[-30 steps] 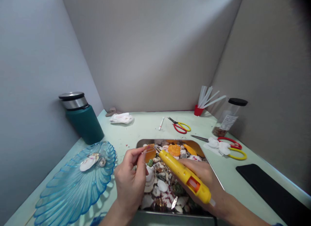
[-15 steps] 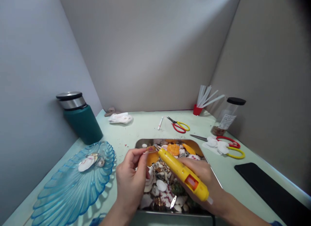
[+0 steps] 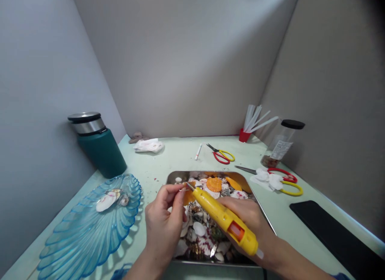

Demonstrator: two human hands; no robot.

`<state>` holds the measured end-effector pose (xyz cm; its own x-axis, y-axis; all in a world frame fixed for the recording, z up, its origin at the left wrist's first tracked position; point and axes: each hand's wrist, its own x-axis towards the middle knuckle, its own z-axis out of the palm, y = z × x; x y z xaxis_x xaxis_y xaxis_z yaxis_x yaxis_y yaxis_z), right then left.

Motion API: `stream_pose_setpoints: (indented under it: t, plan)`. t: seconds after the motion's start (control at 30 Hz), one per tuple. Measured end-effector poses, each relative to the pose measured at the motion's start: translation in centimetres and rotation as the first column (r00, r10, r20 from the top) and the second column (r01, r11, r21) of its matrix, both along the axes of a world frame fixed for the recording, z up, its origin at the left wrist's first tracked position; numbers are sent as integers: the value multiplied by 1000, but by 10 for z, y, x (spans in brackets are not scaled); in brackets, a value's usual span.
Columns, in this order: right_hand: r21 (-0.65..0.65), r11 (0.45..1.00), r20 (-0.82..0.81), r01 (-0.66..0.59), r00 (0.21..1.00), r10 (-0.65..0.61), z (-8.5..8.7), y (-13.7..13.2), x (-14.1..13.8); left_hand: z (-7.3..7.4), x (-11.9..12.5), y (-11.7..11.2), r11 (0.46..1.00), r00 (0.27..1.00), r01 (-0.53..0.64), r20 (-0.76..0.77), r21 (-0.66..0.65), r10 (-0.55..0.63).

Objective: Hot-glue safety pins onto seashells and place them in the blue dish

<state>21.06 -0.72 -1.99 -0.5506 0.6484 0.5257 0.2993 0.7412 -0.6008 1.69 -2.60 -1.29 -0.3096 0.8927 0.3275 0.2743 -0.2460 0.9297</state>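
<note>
My right hand [image 3: 251,216] is wrapped round a yellow glue gun [image 3: 222,214], with a translucent glue stick [image 3: 260,254] poking out of its rear end. The gun's metal nozzle [image 3: 190,186] points up and left, right at the fingertips of my left hand [image 3: 165,216]. Thumb and forefinger of that hand are pinched on a small, thin, pale-edged piece [image 3: 184,190], too small to name surely. Both hands are over a metal tray [image 3: 172,177] full of seashells, among them an orange scallop shell [image 3: 213,184] and a white oval shell [image 3: 199,228].
A blue shell-shaped dish [image 3: 90,236] holding a few shells and a green bottle [image 3: 102,151] stand left. Scissors [image 3: 222,155], larger scissors [image 3: 290,187] by white pads, a red cup of glue sticks [image 3: 244,135], a jar [image 3: 279,145] and a black slab [image 3: 327,228] lie beyond and right.
The glue gun has shifted slightly left and down, bringing its nozzle nearer my left fingertips. My left hand keeps its pinch and has hardly moved.
</note>
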Motion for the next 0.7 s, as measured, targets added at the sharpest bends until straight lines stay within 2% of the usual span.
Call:
stream_pose_setpoints:
  t: [0.1, 0.4, 0.7]
  plan:
    - [-22, 1000, 14, -13, 1000, 13, 2, -1, -1, -2, -1, 0, 1000, 1000, 10, -12, 2, -10]
    - [19, 999, 13, 39, 999, -39, -2, 1, 0, -4, -2, 2, 999, 999, -30, -20, 21, 30]
    - [30, 999, -8, -16, 1000, 16, 0, -1, -1, -2, 1, -1, 1000, 998, -8, -57, 12, 8]
